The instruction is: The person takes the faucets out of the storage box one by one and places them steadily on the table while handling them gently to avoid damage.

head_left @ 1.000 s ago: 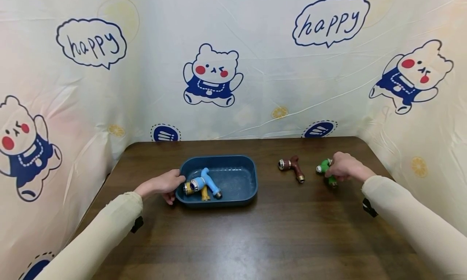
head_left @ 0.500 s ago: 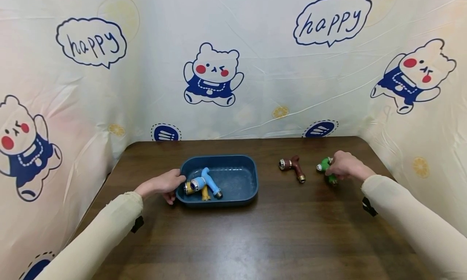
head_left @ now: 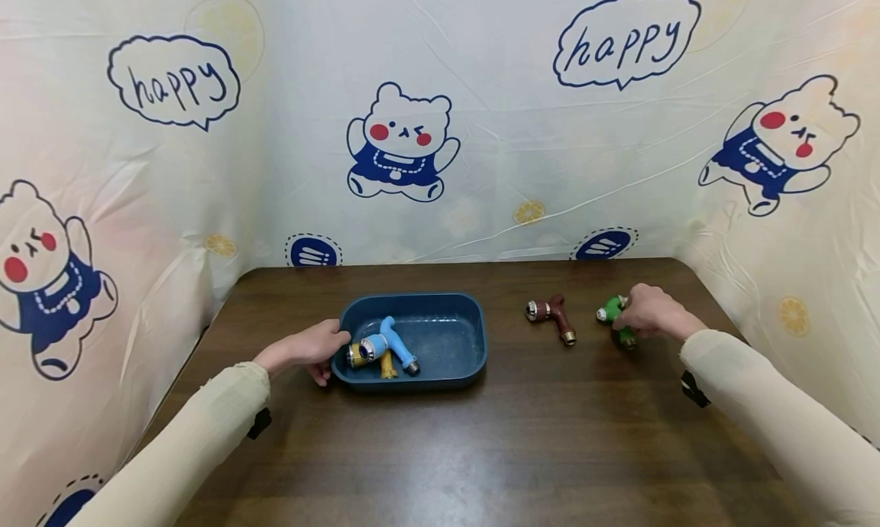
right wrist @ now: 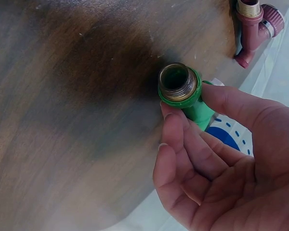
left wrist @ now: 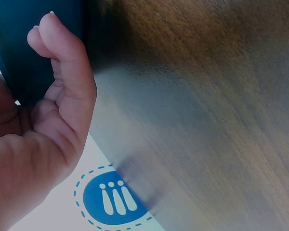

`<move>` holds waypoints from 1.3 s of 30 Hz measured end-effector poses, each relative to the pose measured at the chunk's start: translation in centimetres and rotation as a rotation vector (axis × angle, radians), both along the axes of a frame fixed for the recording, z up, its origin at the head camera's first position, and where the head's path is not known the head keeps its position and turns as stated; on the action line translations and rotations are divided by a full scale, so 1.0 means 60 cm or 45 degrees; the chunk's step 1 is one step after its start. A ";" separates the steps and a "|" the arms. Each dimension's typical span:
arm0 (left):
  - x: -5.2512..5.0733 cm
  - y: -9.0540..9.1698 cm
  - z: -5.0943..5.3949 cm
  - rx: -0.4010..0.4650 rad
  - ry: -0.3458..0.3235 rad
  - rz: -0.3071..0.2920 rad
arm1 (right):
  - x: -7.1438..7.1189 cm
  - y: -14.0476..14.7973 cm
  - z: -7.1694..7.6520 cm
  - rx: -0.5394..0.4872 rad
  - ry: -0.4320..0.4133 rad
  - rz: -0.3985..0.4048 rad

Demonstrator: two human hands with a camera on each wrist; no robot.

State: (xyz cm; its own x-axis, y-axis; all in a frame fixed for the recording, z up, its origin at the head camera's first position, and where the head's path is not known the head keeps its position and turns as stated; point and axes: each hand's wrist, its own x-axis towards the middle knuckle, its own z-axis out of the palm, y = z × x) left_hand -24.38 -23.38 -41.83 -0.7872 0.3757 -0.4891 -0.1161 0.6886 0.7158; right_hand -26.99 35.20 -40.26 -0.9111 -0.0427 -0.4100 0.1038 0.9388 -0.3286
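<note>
My left hand (head_left: 309, 347) grips the left end of a dark blue plastic tray (head_left: 450, 376); in the left wrist view its fingers curl beside the tray wall (left wrist: 48, 62). Inside the tray, a light blue faucet (head_left: 393, 340) lies across a yellow faucet (head_left: 388, 368), which it partly covers. At the right of the table, my right hand (head_left: 649, 313) pinches a green faucet (head_left: 609, 313) between thumb and fingers. In the right wrist view, the threaded metal end of that green faucet (right wrist: 197, 113) faces the camera.
Between the tray and the right hand, a dark red faucet (head_left: 558, 318) lies on the brown wooden table (head_left: 440, 451). A printed cloth (head_left: 495, 145) hangs behind the table and along both sides.
Hardly anything differs. Both hands keep their places, the left at the tray and the right at the green faucet; the view shifts very slightly.
</note>
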 end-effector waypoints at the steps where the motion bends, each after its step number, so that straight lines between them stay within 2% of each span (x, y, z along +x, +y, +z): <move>1: 0.000 0.000 0.000 0.003 -0.003 0.006 | -0.001 0.000 0.000 0.000 -0.002 0.001; 4: -0.005 -0.006 -0.004 0.035 -0.011 -0.007 | -0.004 0.002 -0.002 -0.005 -0.015 -0.003; 6: -0.014 -0.014 -0.015 0.061 -0.019 -0.034 | -0.006 0.002 -0.002 -0.013 -0.025 -0.003; 8: -0.033 -0.032 -0.041 0.091 -0.015 -0.087 | -0.008 0.003 -0.002 -0.013 -0.031 0.001; 11: -0.045 -0.041 -0.055 0.098 -0.033 -0.108 | -0.009 0.004 0.000 -0.010 -0.028 0.010; 13: -0.044 -0.040 -0.052 0.094 -0.040 -0.095 | -0.010 0.005 0.000 0.000 -0.023 0.012; 14: -0.039 -0.033 -0.041 0.086 -0.050 -0.077 | -0.011 0.006 0.001 0.003 -0.021 0.007; 20: -0.019 -0.015 -0.011 0.071 -0.027 -0.075 | -0.015 0.010 0.000 0.011 -0.028 0.000; 22: -0.008 -0.005 0.005 0.037 -0.026 -0.031 | -0.016 0.011 -0.001 0.014 -0.029 0.001; 25: -0.008 -0.002 0.010 0.013 -0.019 -0.007 | -0.019 0.013 -0.002 0.014 -0.025 0.005; 26: -0.012 -0.005 0.005 0.018 -0.017 -0.017 | -0.020 0.013 -0.002 0.014 -0.023 0.005; 28: -0.028 -0.020 -0.018 0.029 -0.011 -0.048 | -0.020 0.014 -0.003 0.007 -0.020 0.009; 33: -0.107 -0.084 -0.140 0.163 -0.124 0.006 | -0.018 0.012 -0.003 -0.007 -0.020 0.010; 35: -0.120 -0.095 -0.164 0.178 -0.131 0.006 | -0.017 0.009 -0.003 -0.011 -0.021 0.003; 37: -0.106 -0.086 -0.141 0.149 -0.096 -0.054 | -0.016 0.008 -0.003 -0.015 -0.024 -0.008; 39: -0.077 -0.061 -0.099 0.085 -0.051 -0.063 | -0.015 0.007 -0.003 -0.019 -0.030 -0.017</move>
